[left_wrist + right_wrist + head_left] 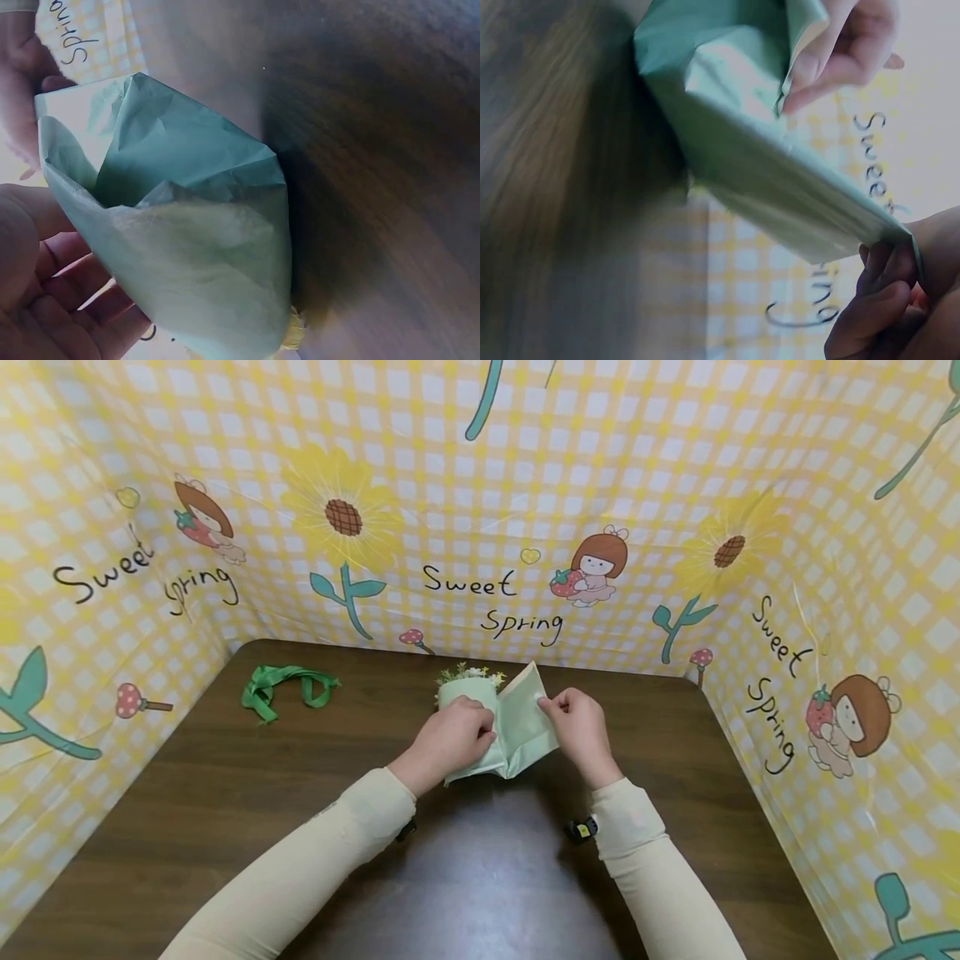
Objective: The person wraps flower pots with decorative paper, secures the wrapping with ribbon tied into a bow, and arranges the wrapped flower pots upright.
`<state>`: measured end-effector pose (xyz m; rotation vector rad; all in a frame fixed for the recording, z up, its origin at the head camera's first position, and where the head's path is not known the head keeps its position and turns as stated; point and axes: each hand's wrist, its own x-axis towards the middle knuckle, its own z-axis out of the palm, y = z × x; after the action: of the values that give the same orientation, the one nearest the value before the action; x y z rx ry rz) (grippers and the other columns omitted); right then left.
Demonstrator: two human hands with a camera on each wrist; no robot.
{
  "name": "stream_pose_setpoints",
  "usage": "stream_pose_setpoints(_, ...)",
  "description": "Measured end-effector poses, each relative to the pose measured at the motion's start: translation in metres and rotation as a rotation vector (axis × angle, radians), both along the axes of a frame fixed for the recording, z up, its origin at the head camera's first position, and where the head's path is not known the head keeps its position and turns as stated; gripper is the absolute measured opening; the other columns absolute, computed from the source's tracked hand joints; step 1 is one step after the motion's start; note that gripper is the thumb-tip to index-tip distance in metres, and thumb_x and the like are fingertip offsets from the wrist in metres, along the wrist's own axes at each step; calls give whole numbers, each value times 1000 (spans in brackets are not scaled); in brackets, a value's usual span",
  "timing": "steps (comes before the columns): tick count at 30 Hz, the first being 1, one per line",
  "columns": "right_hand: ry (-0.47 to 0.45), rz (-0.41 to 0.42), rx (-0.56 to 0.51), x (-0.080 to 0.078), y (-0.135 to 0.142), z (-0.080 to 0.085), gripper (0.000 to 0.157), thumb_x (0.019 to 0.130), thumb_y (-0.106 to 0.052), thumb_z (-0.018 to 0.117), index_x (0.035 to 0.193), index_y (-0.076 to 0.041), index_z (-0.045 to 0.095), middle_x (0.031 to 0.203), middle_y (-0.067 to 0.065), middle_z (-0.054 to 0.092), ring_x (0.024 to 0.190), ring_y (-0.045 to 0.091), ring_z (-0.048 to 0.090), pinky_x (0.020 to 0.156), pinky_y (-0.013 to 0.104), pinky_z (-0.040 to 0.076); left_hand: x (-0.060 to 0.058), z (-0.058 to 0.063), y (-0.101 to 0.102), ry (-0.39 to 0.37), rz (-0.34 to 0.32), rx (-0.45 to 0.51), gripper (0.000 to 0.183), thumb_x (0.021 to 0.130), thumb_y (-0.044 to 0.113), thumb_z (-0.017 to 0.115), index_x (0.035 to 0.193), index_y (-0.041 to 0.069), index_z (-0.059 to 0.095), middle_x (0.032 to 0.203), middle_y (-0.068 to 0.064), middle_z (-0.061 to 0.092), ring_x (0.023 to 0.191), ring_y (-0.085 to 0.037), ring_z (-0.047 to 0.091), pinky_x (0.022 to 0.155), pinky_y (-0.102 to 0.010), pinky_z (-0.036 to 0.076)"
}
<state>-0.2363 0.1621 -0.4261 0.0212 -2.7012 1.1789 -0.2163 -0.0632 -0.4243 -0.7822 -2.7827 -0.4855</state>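
Note:
Pale green wrapping paper (pixel 525 714) is folded around a small bunch of flowers (pixel 472 674), whose white, yellow and green tips show at the far end. My left hand (pixel 453 735) holds the left part of the wrap; the right wrist view shows this hand (pixel 847 52) pinching the paper's edge. My right hand (pixel 581 727) pinches the outer edge of the right flap, which stands raised off the wrap. In the left wrist view, the paper (pixel 202 262) gapes in a hollow fold at the near end. Most of the flowers are hidden inside.
A loose green ribbon (pixel 288 689) lies in a loop at the table's back left. The dark wooden table (pixel 225 793) is bordered by a yellow checked cloth (pixel 465 510) at the back and both sides.

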Motion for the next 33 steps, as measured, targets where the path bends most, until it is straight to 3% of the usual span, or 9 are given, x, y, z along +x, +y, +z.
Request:
stream_pose_setpoints(16,84,49,49,18,-37,26,29,100,-33,69,80,-14,60,77,3,65,64,19,57,58,32,46,-2,-6,3,10,-58,42,20,94,23,74,77,22,65,80,9,65,95,-16,61,74,-32,52)
stream_pose_setpoints(27,69,82,58,24,-52,26,27,99,-34,69,81,-15,63,74,1,65,57,17,54,53,30,44,1,-14,5,58,-95,64,11,96,25,73,86,20,75,93,9,72,104,-14,65,84,-33,57)
stream_pose_setpoints(33,64,106,2,22,-58,26,27,99,-31,70,80,-13,62,76,2,65,60,18,54,54,31,44,4,-20,-1,95,-92,63,13,100,30,69,95,23,79,105,5,60,95,-11,58,71,-31,55)
